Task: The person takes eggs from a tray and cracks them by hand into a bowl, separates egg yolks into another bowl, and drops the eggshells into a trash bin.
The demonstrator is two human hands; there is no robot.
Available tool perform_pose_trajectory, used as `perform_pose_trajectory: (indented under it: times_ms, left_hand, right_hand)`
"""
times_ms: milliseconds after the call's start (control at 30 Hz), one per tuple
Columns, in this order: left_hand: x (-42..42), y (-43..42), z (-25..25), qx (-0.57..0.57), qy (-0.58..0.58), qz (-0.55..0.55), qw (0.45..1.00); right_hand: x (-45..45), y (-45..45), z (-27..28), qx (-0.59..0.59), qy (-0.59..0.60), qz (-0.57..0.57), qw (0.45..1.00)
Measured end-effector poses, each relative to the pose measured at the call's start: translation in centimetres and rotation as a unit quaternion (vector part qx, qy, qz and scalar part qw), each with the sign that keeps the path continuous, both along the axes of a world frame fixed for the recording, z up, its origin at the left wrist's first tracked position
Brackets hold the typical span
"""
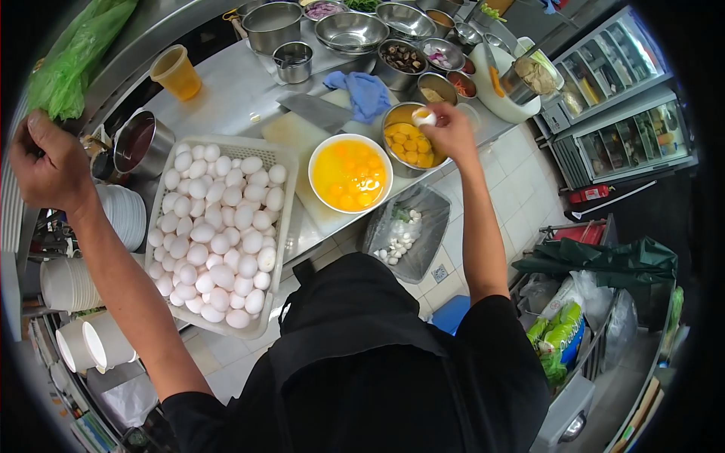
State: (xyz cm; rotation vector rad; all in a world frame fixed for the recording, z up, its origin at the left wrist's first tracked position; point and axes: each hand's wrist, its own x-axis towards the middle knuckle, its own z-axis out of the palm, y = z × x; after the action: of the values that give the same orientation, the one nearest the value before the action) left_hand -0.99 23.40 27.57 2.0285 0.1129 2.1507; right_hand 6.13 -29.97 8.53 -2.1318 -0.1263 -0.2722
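Observation:
My right hand [451, 136] pinches a cracked eggshell [424, 117], with yellow-orange showing inside, above a metal bowl [387, 113] of egg yolks [408, 143]. Left of that bowl stands a white bowl [312, 185] filled with egg liquid and yolks [343, 170]. A large perforated white tray [283, 219] of whole white eggs [219, 241] lies further left. My left hand [51, 162] is raised at the far left with curled fingers, right at the lower end of a green plastic bag [72, 64]. Whether those fingers grip the bag is not clear.
A cleaver [317, 112] and a blue cloth [362, 94] lie on the cutting board [283, 130]. Several metal bowls of ingredients line the back. Below the counter, a lined bin [427, 241] contains eggshells. Stacked plates [124, 215] stand left of the tray.

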Motion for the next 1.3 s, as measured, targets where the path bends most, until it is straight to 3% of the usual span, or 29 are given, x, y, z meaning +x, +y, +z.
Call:
perform_pose_trajectory:
  times_ms: [67,100,167,267,333,433,533,867,1033,1100,1300]
  left_hand:
    - [-0.1,0.4,0.0,-0.011,0.022,0.012,1.000]
    - [-0.1,0.5,0.0,-0.009,0.024,0.011,1.000]
    - [-0.1,0.7,0.1,0.004,0.029,0.030,0.999]
    - [0.1,0.4,0.0,0.015,-0.008,-0.019,1.000]
    - [0.1,0.6,0.0,0.014,-0.002,-0.012,1.000]
    - [0.1,1.3,0.0,0.013,0.008,0.003,1.000]
    - [0.0,1.3,0.1,0.017,0.019,0.022,0.999]
    - [0.3,2.5,0.1,0.045,0.011,-0.006,0.999]
    - [0.0,1.4,0.0,0.034,0.013,0.000,0.999]
    - [-0.1,0.9,0.0,0.030,0.016,-0.004,0.999]
    - [-0.2,0.6,0.1,0.033,0.012,-0.022,0.999]
  right_hand:
    - [2.3,-1.4,-4.6,-0.217,0.069,0.024,0.973]
    - [2.5,-1.3,-5.6,-0.215,0.071,0.024,0.974]
    - [2.9,-1.2,-7.3,-0.400,-0.015,0.047,0.915]
    - [2.5,0.7,-6.0,-0.448,-0.064,-0.017,0.891]
    - [1.0,2.6,-4.0,-0.406,-0.110,-0.019,0.907]
    - [-0.9,6.0,-3.0,-0.216,-0.112,0.067,0.968]
    - [-1.1,9.1,-5.7,-0.255,-0.073,0.125,0.956]
    - [-0.7,13.9,-8.8,-0.332,0.040,0.125,0.934]
    - [-1.4,13.4,-10.2,-0.234,-0.013,0.127,0.964]
    - [-2.2,13.2,-9.9,-0.140,-0.010,0.119,0.983]
    - [-4.5,11.8,-5.1,-0.104,-0.058,0.102,0.988]
